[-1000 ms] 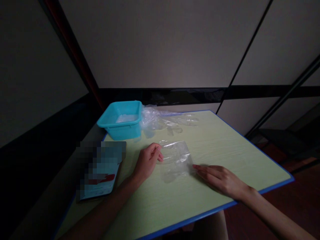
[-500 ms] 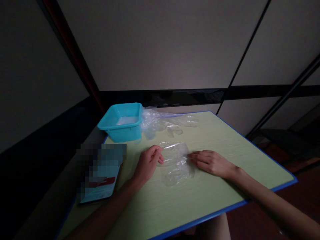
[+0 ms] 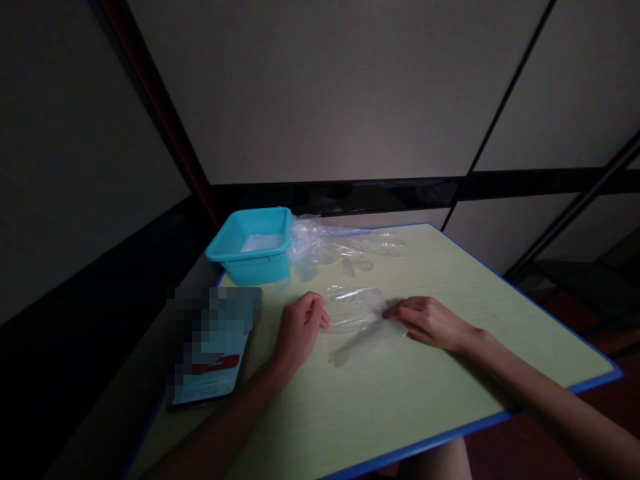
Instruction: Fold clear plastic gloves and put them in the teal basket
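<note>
A clear disposable plastic glove lies partly folded on the table between my hands. My right hand pinches its right side with thumb and fingertips, and the near part of the film is lifted at a slant. At the glove's left edge, my left hand has its fingers curled together with the film's edge at them. Behind the glove lies a loose pile of similar clear plastic gloves, with some finger shapes visible.
A turquoise plastic basket stands at the back left, with something whitish inside. A tablet-like device, partly pixelated, lies at the left edge. The pale green table has a blue rim, and cabinet panels rise behind it.
The near part of the glove, flat and crumpled before, is now raised and folded over by my right hand. My left hand stays at the left edge. The view has shifted slightly.
</note>
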A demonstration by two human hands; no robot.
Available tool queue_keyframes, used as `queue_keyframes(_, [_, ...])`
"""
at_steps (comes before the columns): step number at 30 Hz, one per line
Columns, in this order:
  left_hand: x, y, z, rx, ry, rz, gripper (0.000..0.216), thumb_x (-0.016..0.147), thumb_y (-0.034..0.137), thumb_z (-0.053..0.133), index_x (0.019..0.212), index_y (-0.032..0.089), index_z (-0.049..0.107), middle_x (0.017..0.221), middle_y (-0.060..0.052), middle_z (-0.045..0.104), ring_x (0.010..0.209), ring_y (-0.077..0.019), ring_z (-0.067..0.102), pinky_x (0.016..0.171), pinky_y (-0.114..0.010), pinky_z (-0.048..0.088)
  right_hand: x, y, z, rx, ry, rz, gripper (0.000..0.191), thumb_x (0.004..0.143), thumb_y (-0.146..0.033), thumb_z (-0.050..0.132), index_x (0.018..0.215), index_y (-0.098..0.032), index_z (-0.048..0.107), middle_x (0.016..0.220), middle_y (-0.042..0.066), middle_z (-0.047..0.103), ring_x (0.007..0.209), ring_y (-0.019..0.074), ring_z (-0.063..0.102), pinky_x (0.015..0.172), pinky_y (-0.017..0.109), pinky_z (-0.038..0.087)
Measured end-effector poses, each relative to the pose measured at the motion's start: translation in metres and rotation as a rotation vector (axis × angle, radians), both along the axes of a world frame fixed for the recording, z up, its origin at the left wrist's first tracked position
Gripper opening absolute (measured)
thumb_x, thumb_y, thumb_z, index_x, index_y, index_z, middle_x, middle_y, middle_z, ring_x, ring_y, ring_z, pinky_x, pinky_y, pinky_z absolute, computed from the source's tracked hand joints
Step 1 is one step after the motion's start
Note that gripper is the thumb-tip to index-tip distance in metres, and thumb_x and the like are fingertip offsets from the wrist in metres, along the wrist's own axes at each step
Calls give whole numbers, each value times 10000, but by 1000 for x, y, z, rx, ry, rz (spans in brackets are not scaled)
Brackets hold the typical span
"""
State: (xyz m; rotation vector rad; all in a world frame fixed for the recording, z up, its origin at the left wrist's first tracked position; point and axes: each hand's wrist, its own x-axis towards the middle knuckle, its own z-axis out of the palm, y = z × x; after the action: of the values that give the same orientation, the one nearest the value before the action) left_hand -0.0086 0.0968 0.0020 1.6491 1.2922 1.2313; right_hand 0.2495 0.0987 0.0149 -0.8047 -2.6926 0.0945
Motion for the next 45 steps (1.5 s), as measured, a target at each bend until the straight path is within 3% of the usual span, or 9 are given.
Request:
queue_keyframes(7, [-3, 2, -2, 26, 66, 94, 146, 778, 248, 442, 650, 190, 482, 492, 43, 539, 460, -131, 567, 482, -221, 419, -9, 13, 9, -274, 159, -254, 174, 862, -229, 383, 863, -153, 540, 695, 42, 623, 601, 138, 567, 555, 243, 421])
queue_keyframes(10, [-4, 3, -1, 25, 74, 102, 110, 774, 246, 443, 686, 190, 477, 533, 49, 534, 454, -125, 569, 464, -213, 411, -18, 18, 8, -366, 281, -337, 197, 832, -217, 417, 1013, -158, 468, 654, 4, 620, 565, 128, 551, 531, 230, 401])
queue_keyframes(13, [-4, 5, -2, 20, 68, 129, 59, 753, 232, 455, 795, 191, 465, 643, 55, 530, 435, -108, 574, 439, -206, 407, -28, 21, 1, -382, 391, -433, 326, 789, -183, 435, 1109, -152, 382, 586, -23, 596, 507, 128, 523, 503, 230, 378])
queue_keyframes(20, [-2, 6, -2, 19, 41, 143, 165, 738, 256, 468, 887, 210, 411, 687, 68, 466, 473, -95, 567, 447, -199, 446, -37, 22, -13, -281, 402, -647, 370, 680, -127, 452, 1046, -182, 433, 654, -10, 608, 542, 138, 538, 528, 236, 375])
queue_keyframes(31, [0, 8, -5, 23, 104, 91, 316, 671, 225, 549, 940, 209, 384, 735, 70, 470, 460, -70, 536, 463, -189, 406, -36, 22, -16, -241, 386, -621, 359, 657, -69, 451, 1000, -171, 460, 709, 13, 586, 584, 141, 534, 545, 240, 395])
queue_keyframes(35, [1, 7, -4, 42, 147, 119, 367, 642, 198, 576, 953, 213, 381, 759, 71, 471, 445, -52, 508, 466, -179, 382, -30, 26, -19, -211, 444, -494, 443, 702, -40, 388, 1128, -161, 422, 927, 75, 606, 692, 149, 550, 661, 285, 448])
queue_keyframes(41, [1, 3, -5, 251, 395, 10, 767, 489, 147, 689, 1159, 247, 329, 945, 12, 461, 640, -108, 475, 695, -275, 439, -24, 31, -18, -201, 391, -375, 569, 673, 12, 357, 1220, -144, 367, 1020, 98, 591, 905, 195, 525, 823, 375, 425])
queue_keyframes(45, [2, 2, -8, 343, 448, -2, 743, 525, 75, 627, 1185, 241, 327, 998, -22, 446, 788, -164, 489, 785, -322, 424, -21, 31, -16, -275, 406, -384, 572, 646, 15, 360, 1199, -132, 357, 921, 77, 582, 843, 172, 534, 764, 317, 444])
